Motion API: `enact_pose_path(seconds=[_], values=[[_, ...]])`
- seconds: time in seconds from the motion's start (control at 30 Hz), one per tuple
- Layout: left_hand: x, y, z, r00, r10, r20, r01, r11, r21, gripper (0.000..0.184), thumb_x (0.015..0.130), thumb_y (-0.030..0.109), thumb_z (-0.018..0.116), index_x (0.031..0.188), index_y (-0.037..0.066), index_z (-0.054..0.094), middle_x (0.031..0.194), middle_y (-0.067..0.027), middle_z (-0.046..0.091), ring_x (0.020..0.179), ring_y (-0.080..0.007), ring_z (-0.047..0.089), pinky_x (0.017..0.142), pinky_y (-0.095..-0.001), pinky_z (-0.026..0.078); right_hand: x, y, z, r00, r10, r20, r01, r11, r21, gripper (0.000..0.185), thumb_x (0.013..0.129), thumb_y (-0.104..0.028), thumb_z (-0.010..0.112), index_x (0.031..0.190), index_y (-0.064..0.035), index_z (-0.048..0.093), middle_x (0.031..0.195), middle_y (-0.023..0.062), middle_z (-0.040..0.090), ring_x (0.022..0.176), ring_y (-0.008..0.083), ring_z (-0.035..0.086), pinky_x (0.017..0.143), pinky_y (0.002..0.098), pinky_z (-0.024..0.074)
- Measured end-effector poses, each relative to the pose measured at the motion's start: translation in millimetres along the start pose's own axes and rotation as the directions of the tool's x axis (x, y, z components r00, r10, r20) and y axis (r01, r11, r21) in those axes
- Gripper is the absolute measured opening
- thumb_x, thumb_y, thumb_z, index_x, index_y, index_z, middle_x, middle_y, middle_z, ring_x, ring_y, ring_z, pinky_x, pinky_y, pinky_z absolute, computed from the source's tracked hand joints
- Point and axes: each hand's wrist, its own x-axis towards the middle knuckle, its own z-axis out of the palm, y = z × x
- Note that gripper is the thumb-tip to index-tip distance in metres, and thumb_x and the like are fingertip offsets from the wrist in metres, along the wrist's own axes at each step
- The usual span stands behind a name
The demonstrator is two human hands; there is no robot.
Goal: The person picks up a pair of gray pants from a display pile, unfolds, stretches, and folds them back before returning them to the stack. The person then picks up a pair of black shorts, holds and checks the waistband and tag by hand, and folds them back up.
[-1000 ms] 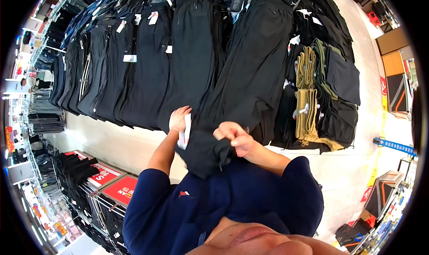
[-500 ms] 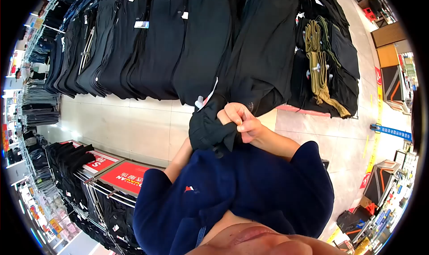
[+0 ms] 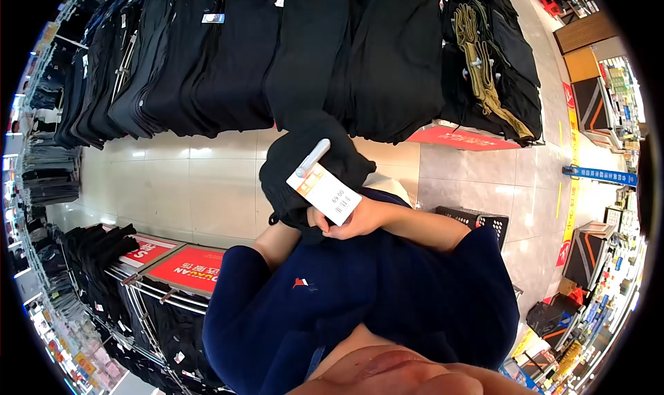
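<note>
A bunched pair of black trousers [image 3: 287, 156] is held up in front of my chest. On top of them lies a white and orange price tag [image 3: 325, 193] printed 69.00, with a pale plastic clip [image 3: 313, 158] at its upper end. My right hand [image 3: 354, 222] is closed on the near edge of the trousers, its fingers partly covered by the tag. My left hand is hidden beneath the cloth; only the left forearm [image 3: 278, 243] shows. Just beyond, the bunched cloth overlaps a row of dark hanging trousers [image 3: 308, 56], and the border between them is hard to see.
Khaki belts [image 3: 477, 63] lie on dark clothes at the rack's right end, above a red panel [image 3: 453, 135]. To the left stands a metal rack with red signs [image 3: 187, 269] and black clothes [image 3: 97, 246]. A black crate [image 3: 460, 216] is behind my right arm. Pale floor tiles [image 3: 166, 173] lie between.
My right hand has moved down and left, nearer my chest. The price tag has swung from edge-on to face up over the trousers, which now look wider and more spread out.
</note>
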Motion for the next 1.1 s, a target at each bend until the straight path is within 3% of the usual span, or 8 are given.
enact_pose_path(seconds=[0.17,0.43,0.53,0.6,0.7,0.83,0.93,1.1], values=[[9.5,21.2,18.5,0.999,0.043,-0.025,-0.040,0.995,0.090,0.053,0.091,0.025,0.052,0.138,0.006,0.040,0.138,-0.0122,0.047,0.127,-0.0246,0.045,0.107,-0.0395,0.035,-19.4,-24.8,5.8,0.995,0.002,0.097,0.032,0.939,-0.342,0.009,0.083,-0.001,0.060,0.091,-0.0026,0.060,0.090,0.0041,0.058,0.083,0.0132,0.055,0.078,0.0278,0.0457],[29.0,58.2,69.2,0.999,0.044,-0.029,-0.037,0.978,0.207,0.052,0.093,0.029,0.050,0.139,0.006,0.040,0.136,-0.0121,0.048,0.127,-0.0233,0.045,0.107,-0.0386,0.035,-118.5,-100.7,-35.6,0.966,0.020,0.257,0.130,0.825,-0.551,0.021,0.086,-0.010,0.065,0.104,-0.0003,0.062,0.102,0.0120,0.065,0.098,0.0260,0.062,0.088,0.0344,0.0468],[37.9,67.0,94.7,0.998,0.054,-0.007,-0.051,0.974,0.220,0.052,0.093,0.030,0.049,0.139,0.006,0.040,0.136,-0.0120,0.049,0.127,-0.0229,0.045,0.107,-0.0383,0.035,-168.5,-99.5,-57.6,0.995,-0.028,0.091,0.071,0.857,-0.510,0.018,0.087,-0.008,0.063,0.103,-0.0003,0.061,0.096,0.0073,0.063,0.087,0.0167,0.060,0.080,0.0289,0.0464],[44.3,72.2,110.8,0.998,0.062,-0.002,-0.060,0.973,0.225,0.052,0.094,0.031,0.049,0.139,0.006,0.040,0.136,-0.0120,0.049,0.127,-0.0226,0.045,0.107,-0.0380,0.035,-185.3,-88.2,-65.9,0.788,-0.306,-0.535,0.077,0.910,-0.407,0.025,0.087,-0.012,0.063,0.109,-0.0014,0.059,0.098,0.0048,0.061,0.087,0.0136,0.056,0.080,0.0276,0.0452],[48.8,81.8,129.4,0.997,0.072,0.003,-0.071,0.970,0.231,0.052,0.094,0.032,0.048,0.139,0.006,0.040,0.135,-0.0120,0.049,0.126,-0.0221,0.045,0.107,-0.0377,0.035,-187.0,-83.2,-61.4,0.714,-0.487,-0.504,0.049,0.752,-0.658,0.034,0.085,-0.015,0.065,0.115,-0.0012,0.056,0.101,0.0036,0.058,0.089,0.0124,0.053,0.080,0.0279,0.0443],[50.2,92.9,144.2,0.997,0.079,0.010,-0.079,0.963,0.259,0.052,0.095,0.034,0.048,0.139,0.006,0.040,0.135,-0.0119,0.050,0.126,-0.0215,0.045,0.107,-0.0373,0.035,-188.7,-90.8,-49.1,0.757,-0.541,-0.367,-0.095,0.465,-0.880,0.055,0.069,-0.023,0.081,0.112,0.0029,0.057,0.102,0.0138,0.058,0.096,0.0301,0.055,0.084,0.0342,0.0448],[51.6,100.2,150.8,0.997,0.077,0.022,-0.080,0.958,0.276,0.052,0.096,0.035,0.047,0.139,0.006,0.040,0.134,-0.0118,0.051,0.126,-0.0210,0.045,0.107,-0.0370,0.035,-188.2,-96.9,-52.4,0.737,-0.615,-0.281,-0.095,0.317,-0.944,0.041,0.066,-0.014,0.080,0.098,0.0015,0.060,0.100,0.0129,0.058,0.096,0.0294,0.054,0.082,0.0353,0.0449],[50.6,106.0,156.1,0.997,0.070,0.037,-0.077,0.954,0.291,0.050,0.096,0.033,0.048,0.138,0.007,0.041,0.136,-0.0126,0.049,0.128,-0.0224,0.044,0.108,-0.0379,0.033,-199.9,-104.6,-52.2,0.758,-0.604,-0.245,0.008,0.384,-0.923,0.028,0.069,-0.004,0.076,0.092,0.0021,0.061,0.096,0.0103,0.061,0.088,0.0234,0.059,0.080,0.0308,0.0473]])
